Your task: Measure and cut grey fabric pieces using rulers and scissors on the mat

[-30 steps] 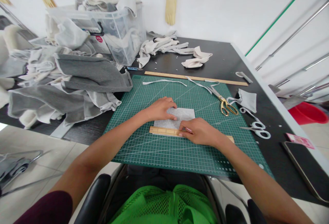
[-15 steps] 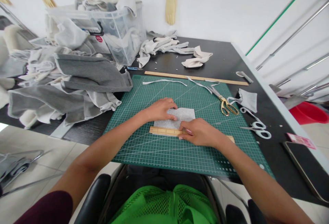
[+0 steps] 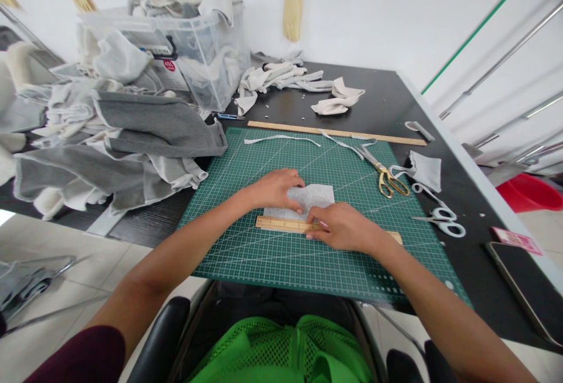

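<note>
Green cutting mat spread on dark table, grey fabric piece pinned mid-mat under flat, outstretched fingers of the left hand, wooden ruler laid along its near edge, pressed down by the right hand, fingers curled, grip not discernible.

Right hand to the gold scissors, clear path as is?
Probably yes. The right hand rests on the ruler; the gold scissors lie on the mat ahead to its right, only bare mat between. It would have to leave the ruler.
</note>
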Motion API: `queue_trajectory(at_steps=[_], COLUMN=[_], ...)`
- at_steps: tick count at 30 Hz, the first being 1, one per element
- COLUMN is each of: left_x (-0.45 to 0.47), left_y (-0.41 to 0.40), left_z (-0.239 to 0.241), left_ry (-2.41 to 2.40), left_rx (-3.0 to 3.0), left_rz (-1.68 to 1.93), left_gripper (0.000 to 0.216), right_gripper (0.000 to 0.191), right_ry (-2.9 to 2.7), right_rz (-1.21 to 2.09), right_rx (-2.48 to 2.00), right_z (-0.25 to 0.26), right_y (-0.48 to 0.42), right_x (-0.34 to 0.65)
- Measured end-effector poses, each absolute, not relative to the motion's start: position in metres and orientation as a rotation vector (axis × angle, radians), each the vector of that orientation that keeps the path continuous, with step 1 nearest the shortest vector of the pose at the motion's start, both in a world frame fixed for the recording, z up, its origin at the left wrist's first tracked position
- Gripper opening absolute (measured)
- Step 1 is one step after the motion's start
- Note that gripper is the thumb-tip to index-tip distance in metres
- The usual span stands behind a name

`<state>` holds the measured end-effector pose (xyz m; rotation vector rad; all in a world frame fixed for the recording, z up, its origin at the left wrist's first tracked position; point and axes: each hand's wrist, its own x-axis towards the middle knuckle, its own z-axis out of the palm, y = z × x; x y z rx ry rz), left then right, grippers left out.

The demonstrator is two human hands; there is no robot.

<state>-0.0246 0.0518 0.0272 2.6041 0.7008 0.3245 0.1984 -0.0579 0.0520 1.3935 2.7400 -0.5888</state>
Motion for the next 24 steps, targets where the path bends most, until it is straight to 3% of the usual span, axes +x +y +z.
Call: queue_trajectory(at_steps=[20,24], left_x=[-0.0258,-0.0262], left_y=[0.0509,0.0489], left_z=[0.0271,0.0280], left_ry=[0.697,0.708], left_rx=[2.610,2.627], left_rz=[0.315,0.350], left_gripper=[0.054,0.069], right_gripper=[0.026,0.028], right_ry=[2.729,2.748], right_rz=[-0.666,-0.707], right_rx=[1.397,1.388], right_z=[0.0548,0.0539], right_y=[-0.0580,-0.0575], right_x=[0.1966,0.1988])
